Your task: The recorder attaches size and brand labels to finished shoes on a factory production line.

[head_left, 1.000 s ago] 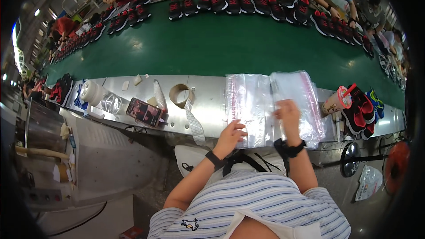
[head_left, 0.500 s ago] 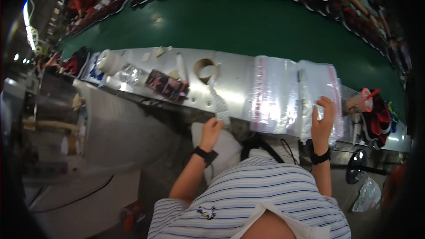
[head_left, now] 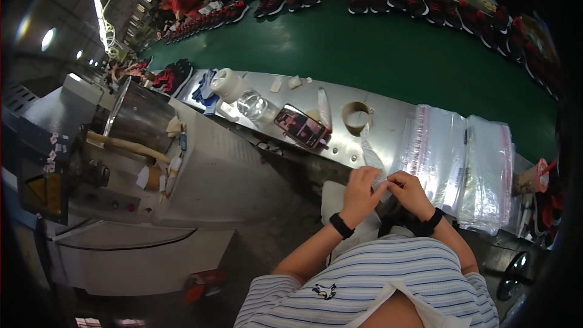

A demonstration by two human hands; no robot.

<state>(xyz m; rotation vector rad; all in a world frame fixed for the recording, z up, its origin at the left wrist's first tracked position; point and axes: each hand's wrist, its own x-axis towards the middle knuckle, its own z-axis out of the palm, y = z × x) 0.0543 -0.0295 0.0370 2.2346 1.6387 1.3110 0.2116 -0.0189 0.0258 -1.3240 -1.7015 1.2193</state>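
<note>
Half-curled hands (head_left: 359, 197) touch the pale strip's (head_left: 370, 153) end.

Phone (head_left: 300, 127) beside clear bottle (head_left: 251, 105); red-black shoes (head_left: 358, 1) along green surface (head_left: 364, 48).

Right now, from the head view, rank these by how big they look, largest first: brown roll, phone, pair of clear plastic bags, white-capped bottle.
1. Clear plastic bags
2. White-capped bottle
3. Phone
4. Brown roll

Place: looked like a shoe factory
Green conveyor (head_left: 364, 48): carried rows of black-and-red shoes (head_left: 418, 2)
Metal machine (head_left: 209, 167): stood nearby
</note>
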